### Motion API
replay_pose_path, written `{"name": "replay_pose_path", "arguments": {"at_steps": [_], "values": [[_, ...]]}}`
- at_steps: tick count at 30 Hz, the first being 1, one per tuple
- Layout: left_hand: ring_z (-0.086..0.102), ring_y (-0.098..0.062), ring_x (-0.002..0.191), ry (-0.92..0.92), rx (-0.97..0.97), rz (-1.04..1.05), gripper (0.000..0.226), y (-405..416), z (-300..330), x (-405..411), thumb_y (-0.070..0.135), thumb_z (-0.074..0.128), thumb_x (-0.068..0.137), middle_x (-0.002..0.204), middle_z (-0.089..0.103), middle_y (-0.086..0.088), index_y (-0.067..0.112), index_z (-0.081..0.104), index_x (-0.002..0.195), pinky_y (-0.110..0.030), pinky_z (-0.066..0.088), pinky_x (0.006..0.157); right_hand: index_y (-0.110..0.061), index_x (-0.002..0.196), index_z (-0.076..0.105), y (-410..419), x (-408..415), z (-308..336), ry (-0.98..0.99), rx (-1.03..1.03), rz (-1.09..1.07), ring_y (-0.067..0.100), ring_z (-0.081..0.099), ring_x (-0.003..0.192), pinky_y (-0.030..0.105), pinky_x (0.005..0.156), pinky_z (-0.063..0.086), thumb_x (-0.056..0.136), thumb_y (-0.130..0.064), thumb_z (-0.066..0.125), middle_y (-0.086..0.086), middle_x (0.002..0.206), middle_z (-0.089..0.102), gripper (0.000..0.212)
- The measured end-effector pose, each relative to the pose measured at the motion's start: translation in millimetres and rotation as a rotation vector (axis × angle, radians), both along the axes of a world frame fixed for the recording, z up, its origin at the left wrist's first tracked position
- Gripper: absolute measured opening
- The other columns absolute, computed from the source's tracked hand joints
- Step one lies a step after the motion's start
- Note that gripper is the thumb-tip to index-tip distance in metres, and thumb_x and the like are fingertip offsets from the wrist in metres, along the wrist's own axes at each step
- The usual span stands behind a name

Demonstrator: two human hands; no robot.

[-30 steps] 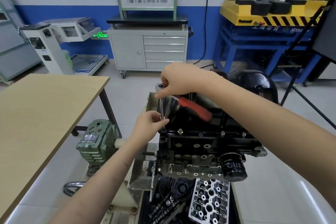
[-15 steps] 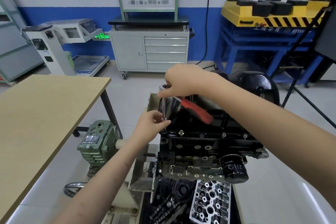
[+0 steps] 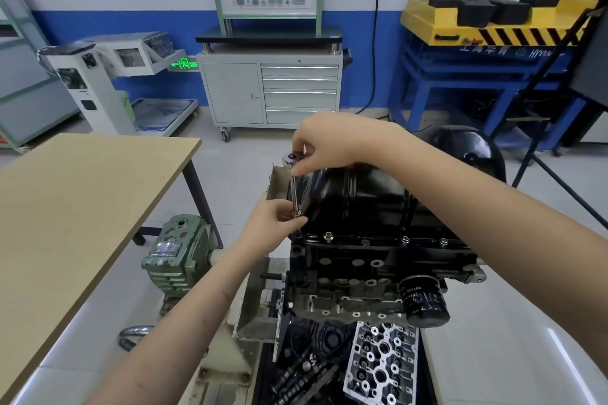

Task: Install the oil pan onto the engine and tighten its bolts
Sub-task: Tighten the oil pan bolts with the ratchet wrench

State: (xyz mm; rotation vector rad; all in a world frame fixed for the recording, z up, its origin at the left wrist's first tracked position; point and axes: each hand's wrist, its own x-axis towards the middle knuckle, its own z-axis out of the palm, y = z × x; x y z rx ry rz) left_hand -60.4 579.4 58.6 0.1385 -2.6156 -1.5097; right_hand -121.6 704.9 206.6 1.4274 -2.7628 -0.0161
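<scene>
While the black oil pan [image 3: 355, 204] sits on top of the engine [image 3: 368, 270] at the frame's centre, the right hand [image 3: 329, 145] curls its fingers round the head of a ratchet [image 3: 291, 158] at the pan's 10 o'clock corner. From that head a slim extension bar [image 3: 294, 194] runs straight down to the pan's flange. The left hand [image 3: 273, 223], at 8 o'clock from the pan, pinches the bar's lower end between thumb and fingertips. Bolts [image 3: 328, 235] stand along the near flange. A wooden table [image 3: 75, 207] lies at 9 o'clock, an oil filter [image 3: 424, 304] at 4 o'clock.
</scene>
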Motion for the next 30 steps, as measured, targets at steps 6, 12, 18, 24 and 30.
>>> {"name": "replay_pose_path", "arguments": {"at_steps": [6,12,18,24,30], "values": [[0.054,-0.003,0.065,0.057,-0.061,0.139,0.016,7,-6,-1,0.023,0.071,0.08,0.067,0.058,0.01,0.015,0.059,0.072,-0.01,0.04,0.058,-0.012,0.056,0.036,-2,7,-7,0.072,-0.001,-0.122,0.015,0.035,0.048,0.025,0.045,0.023,0.085,-0.05,0.053,-0.001,0.052,0.037,0.051],[0.059,-0.029,0.07,0.03,-0.142,0.027,0.029,3,-2,-2,0.019,0.063,0.086,0.079,0.065,-0.026,-0.009,0.062,0.08,-0.035,0.047,0.07,-0.003,0.106,0.061,1,2,-4,-0.042,0.004,0.024,0.028,0.056,0.09,0.031,0.067,0.039,0.09,-0.028,0.052,0.012,0.095,0.064,0.031],[0.059,-0.016,0.072,0.003,-0.073,0.003,0.018,0,0,0,0.018,0.066,0.084,0.081,0.069,-0.015,0.0,0.067,0.086,-0.023,0.045,0.068,-0.009,0.093,0.064,2,1,-1,-0.005,-0.039,-0.002,0.014,0.046,0.06,0.022,0.047,0.026,0.084,-0.042,0.059,-0.005,0.063,0.05,0.035],[0.041,-0.016,0.058,0.038,-0.118,0.052,0.031,5,-3,0,0.02,0.066,0.084,0.059,0.047,-0.007,-0.006,0.056,0.071,-0.018,0.03,0.052,-0.012,0.055,0.035,-1,7,-8,0.063,-0.033,-0.098,0.017,0.031,0.048,0.025,0.045,0.022,0.082,-0.049,0.056,-0.001,0.05,0.034,0.05],[0.053,-0.012,0.062,0.019,-0.113,-0.021,0.023,2,-4,-3,0.016,0.06,0.088,0.071,0.063,-0.012,-0.006,0.065,0.086,-0.019,0.04,0.062,-0.015,0.079,0.051,6,2,-4,-0.034,-0.01,0.077,0.018,0.041,0.066,0.024,0.049,0.025,0.088,-0.03,0.055,-0.009,0.063,0.045,0.018]]}}
